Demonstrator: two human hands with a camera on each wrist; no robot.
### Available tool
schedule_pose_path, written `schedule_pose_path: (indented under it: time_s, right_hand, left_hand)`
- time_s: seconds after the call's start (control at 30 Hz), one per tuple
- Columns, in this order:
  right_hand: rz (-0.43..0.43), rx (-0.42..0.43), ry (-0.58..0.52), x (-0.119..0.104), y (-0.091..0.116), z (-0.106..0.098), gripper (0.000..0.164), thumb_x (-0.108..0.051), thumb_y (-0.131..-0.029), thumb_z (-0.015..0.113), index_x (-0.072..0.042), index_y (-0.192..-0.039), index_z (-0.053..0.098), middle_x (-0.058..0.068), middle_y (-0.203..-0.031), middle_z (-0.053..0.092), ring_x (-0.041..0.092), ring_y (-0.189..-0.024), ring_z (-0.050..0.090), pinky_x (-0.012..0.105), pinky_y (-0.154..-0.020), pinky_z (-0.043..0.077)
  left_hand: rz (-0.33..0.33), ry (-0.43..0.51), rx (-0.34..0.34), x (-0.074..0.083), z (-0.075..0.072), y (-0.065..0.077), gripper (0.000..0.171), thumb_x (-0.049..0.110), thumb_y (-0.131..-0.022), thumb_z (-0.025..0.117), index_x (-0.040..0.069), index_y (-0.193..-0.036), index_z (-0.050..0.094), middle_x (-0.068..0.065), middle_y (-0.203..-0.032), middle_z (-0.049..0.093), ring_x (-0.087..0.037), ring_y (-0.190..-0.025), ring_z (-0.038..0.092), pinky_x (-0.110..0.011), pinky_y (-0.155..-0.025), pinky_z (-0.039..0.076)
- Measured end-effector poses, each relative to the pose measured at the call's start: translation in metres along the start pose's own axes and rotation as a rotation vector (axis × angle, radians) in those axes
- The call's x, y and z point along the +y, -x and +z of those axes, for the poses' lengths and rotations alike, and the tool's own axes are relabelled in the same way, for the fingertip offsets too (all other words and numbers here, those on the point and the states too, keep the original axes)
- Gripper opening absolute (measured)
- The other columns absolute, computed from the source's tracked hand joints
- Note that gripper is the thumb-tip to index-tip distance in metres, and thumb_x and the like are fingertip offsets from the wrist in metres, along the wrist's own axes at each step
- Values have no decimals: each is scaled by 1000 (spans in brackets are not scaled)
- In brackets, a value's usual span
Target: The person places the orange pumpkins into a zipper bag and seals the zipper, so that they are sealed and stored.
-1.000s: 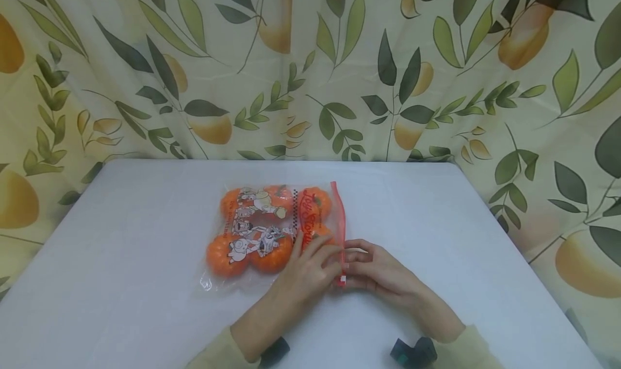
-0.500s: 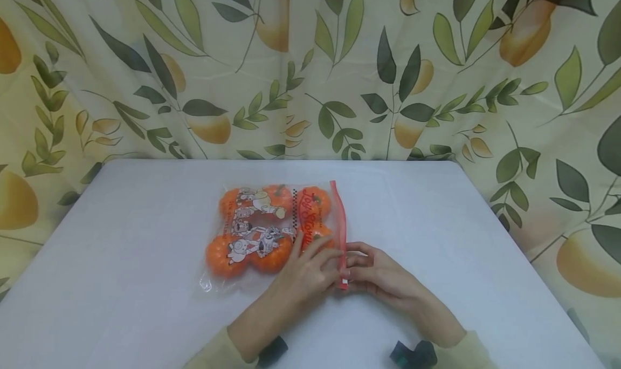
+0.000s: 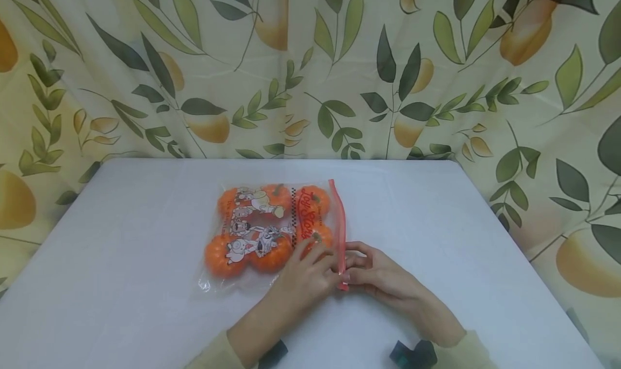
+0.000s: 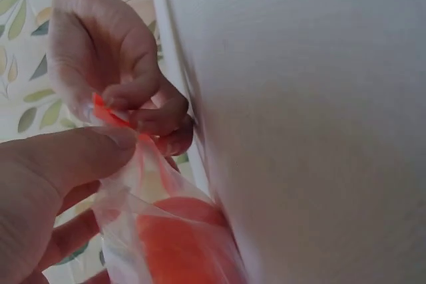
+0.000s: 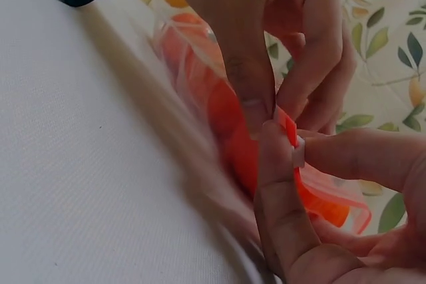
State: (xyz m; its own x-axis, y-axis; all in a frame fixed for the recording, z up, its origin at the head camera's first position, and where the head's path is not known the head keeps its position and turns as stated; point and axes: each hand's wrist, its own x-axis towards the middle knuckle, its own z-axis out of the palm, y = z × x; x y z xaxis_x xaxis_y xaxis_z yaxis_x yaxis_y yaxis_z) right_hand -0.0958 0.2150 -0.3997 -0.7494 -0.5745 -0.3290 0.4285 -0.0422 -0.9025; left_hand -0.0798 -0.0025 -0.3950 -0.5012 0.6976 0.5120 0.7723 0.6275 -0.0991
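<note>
A clear zip bag (image 3: 264,218) lies flat on the white table, with several small orange pumpkins (image 3: 225,257) inside. Its red zip strip (image 3: 339,212) runs along the right side. At the strip's near end, my right hand (image 3: 383,272) pinches a small white slider (image 5: 298,153) between thumb and finger. Just left of it my left hand (image 3: 305,274) pinches the bag's corner beside the strip, fingers bent over the plastic. The left wrist view shows the left thumb (image 4: 100,154) against the bag, close to the right fingertips. Part of the near pumpkin on the right is hidden by the left hand.
The white table (image 3: 131,239) extends around the bag on all sides. A leaf-and-fruit patterned cloth (image 3: 310,72) hangs behind it. Dark wrist-worn devices (image 3: 414,354) sit beneath both wrists at the near edge.
The left fingers have bent more and drawn back a little across the bag. The bag has shifted slightly left in view. The white slider, visible before, is now covered in the head view.
</note>
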Motion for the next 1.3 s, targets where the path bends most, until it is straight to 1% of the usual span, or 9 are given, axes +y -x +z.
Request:
schedule_pose_path:
  time_s: [0.1, 0.27, 0.4, 0.63, 0.83, 0.93, 1.03, 1.17, 1.3]
  right_hand:
    - [2, -15, 7, 1, 0, 0, 65, -1, -94, 59, 2, -147, 21, 6, -107, 67, 17, -96, 67, 31, -90, 58]
    - [5, -41, 0, 2, -1, -1, 69, 0, -94, 61, 4, -148, 18, 7, -105, 68, 17, -96, 68, 33, -91, 58]
    - [22, -1, 11, 3, -2, -1, 71, -1, -93, 63, 4, -149, 19, 7, -105, 67, 17, -97, 68, 33, -91, 59]
    - [40, 70, 37, 3, -4, -1, 73, -3, -91, 65, 2, -150, 22, 6, -104, 67, 15, -96, 66, 31, -89, 58]
    - [35, 140, 73, 0, -6, 0, 70, -5, -91, 66, 3, -149, 27, 4, -103, 66, 13, -93, 65, 25, -85, 56]
    - [22, 168, 85, 0, -7, 0, 68, -5, -91, 66, 6, -147, 29, 3, -101, 67, 11, -92, 64, 23, -84, 55]
    - [13, 179, 100, 0, -7, -1, 66, -6, -92, 65, 8, -146, 30, 3, -102, 68, 10, -93, 65, 22, -84, 56]
    - [29, 170, 110, 1, -5, -2, 59, -8, -94, 63, 12, -142, 34, 5, -108, 68, 12, -98, 67, 25, -87, 57]
    - [35, 130, 103, 3, -4, -3, 46, -7, -96, 60, 15, -133, 42, 7, -111, 67, 14, -98, 68, 28, -86, 59]
  left_hand:
    - [-1, -12, -32, 1, -2, 1, 22, 24, -80, 82, 31, -101, 78, 11, -104, 73, -13, -112, 61, -45, -109, 45]
    - [7, -27, -58, 2, -2, 1, 20, 21, -81, 81, 28, -99, 79, 12, -103, 74, -12, -114, 62, -45, -111, 45]
    - [27, -21, -102, 2, -3, 2, 21, 19, -81, 80, 27, -100, 79, 11, -105, 74, -12, -116, 62, -46, -113, 43]
    - [54, 8, -191, 6, -5, 2, 20, 23, -84, 77, 26, -104, 78, 13, -106, 74, -9, -115, 60, -53, -115, 38]
    - [91, -39, -174, 8, -7, 2, 23, 22, -84, 77, 26, -106, 78, 13, -109, 74, -8, -114, 60, -54, -114, 39]
    - [102, -34, -157, 8, -6, 2, 23, 20, -83, 78, 26, -106, 78, 13, -108, 74, -8, -112, 60, -53, -114, 40]
    - [94, -4, -169, 8, -6, 2, 23, 17, -82, 78, 25, -104, 78, 13, -107, 74, -7, -111, 61, -53, -114, 39]
    - [67, 16, -183, 7, -6, 1, 23, 15, -82, 78, 25, -102, 78, 14, -106, 74, -6, -111, 62, -51, -116, 38]
    - [48, -7, -144, 6, -7, 1, 23, 15, -81, 79, 24, -102, 78, 14, -106, 74, -7, -111, 62, -47, -114, 41]
